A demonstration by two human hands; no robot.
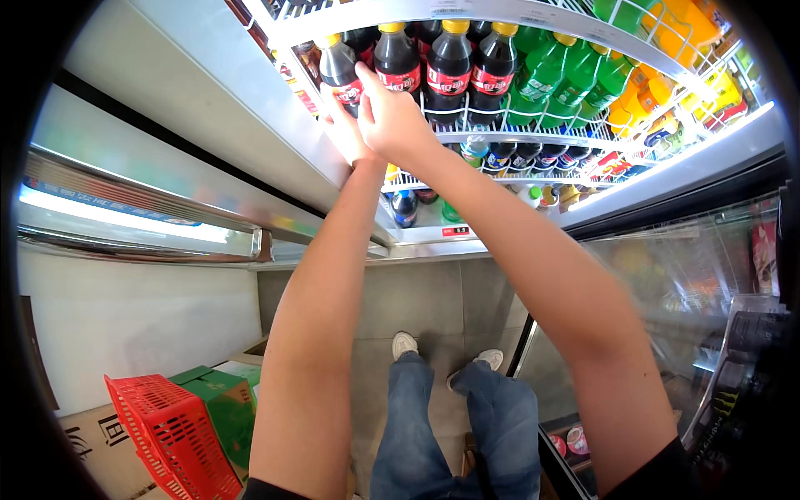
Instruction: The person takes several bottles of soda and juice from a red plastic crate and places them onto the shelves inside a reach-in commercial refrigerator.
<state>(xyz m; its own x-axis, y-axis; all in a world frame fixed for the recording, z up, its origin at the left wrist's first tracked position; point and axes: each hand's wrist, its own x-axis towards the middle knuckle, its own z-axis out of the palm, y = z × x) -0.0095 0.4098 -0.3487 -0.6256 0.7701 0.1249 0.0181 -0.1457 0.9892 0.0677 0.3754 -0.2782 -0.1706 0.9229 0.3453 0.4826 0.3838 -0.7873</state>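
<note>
At the left end of a refrigerated shelf stands a cola bottle (338, 65) with a yellow cap and a red label, tilted slightly in the view. My left hand (342, 130) is at its lower left side, fingers reaching up along the label. From the right, my right hand (397, 125) grips the same bottle, one digit pointing up against its side. The two wrists nearly meet, and the bottle's base is hidden behind my hands. Just right of it, a second cola bottle (397, 53) stands in a row with more cola bottles (449, 62).
Green soda bottles (537, 75) and orange drinks (644, 100) fill the shelf further right. A white wire shelf rail (500, 136) runs below. To the right hangs an open glass door (675, 281). A red plastic basket (172, 425) and green carton (219, 406) stand lower left.
</note>
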